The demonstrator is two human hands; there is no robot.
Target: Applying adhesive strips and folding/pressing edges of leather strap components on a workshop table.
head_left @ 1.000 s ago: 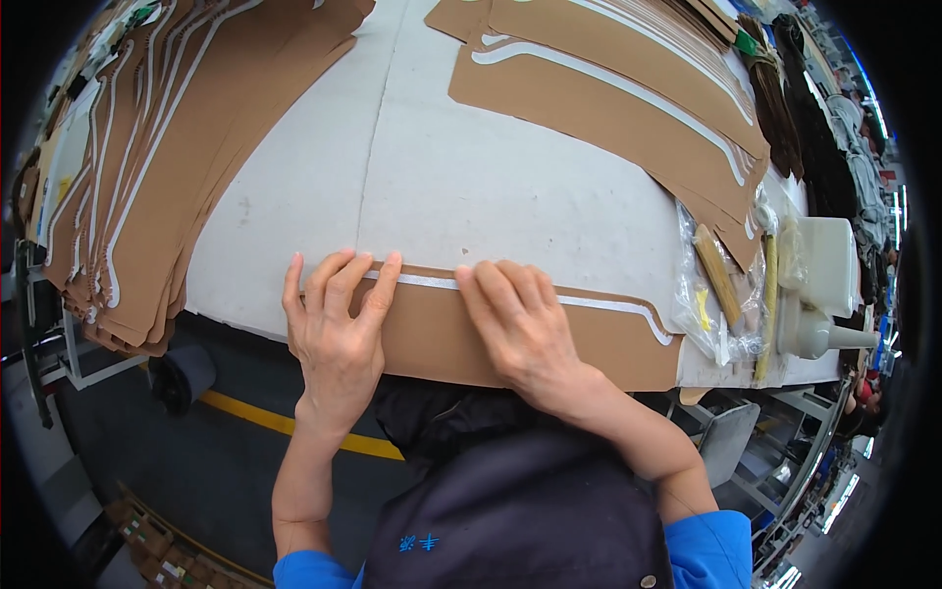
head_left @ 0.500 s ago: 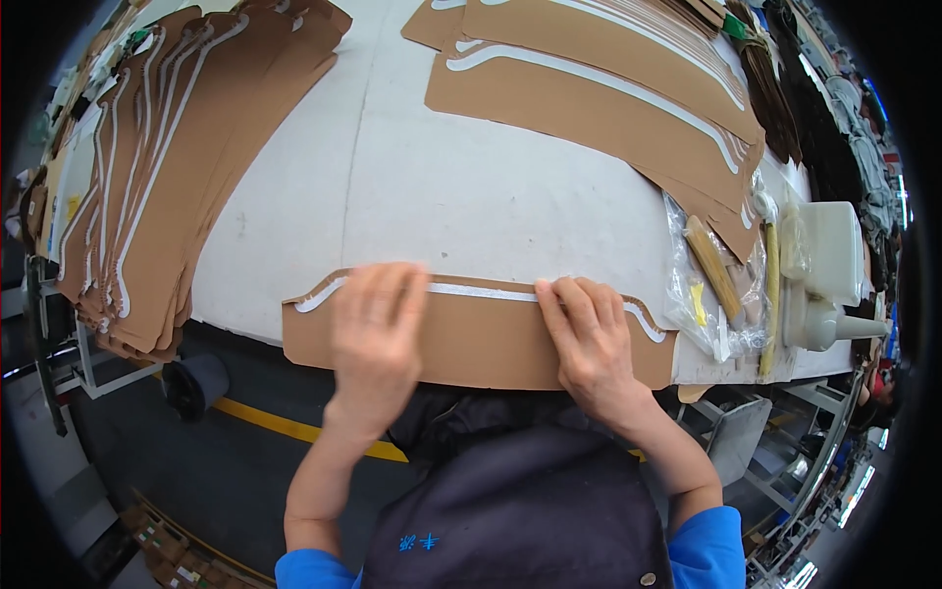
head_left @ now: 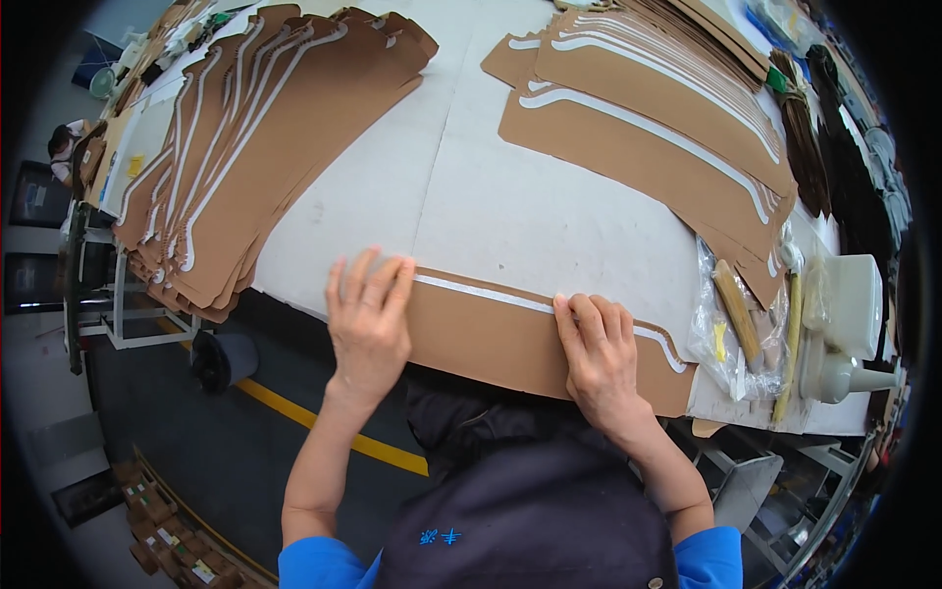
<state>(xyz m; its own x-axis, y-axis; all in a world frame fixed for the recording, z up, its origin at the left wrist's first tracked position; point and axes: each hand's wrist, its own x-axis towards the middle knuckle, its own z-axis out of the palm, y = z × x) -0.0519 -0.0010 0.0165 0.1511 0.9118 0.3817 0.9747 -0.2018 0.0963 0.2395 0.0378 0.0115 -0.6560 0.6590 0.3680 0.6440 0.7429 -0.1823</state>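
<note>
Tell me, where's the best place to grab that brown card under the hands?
Probably its near long edge, from the person's side: the card lies flat, and that edge seems to overhang the table between the left hand and right hand.

The cardboard piece [head_left: 510, 339] is brown with a white wavy strip [head_left: 491, 295]. The table [head_left: 510, 206] is white. The floor [head_left: 196, 452] is dark grey with a yellow line [head_left: 324, 429]. The sleeves [head_left: 319, 567] are blue.
</note>
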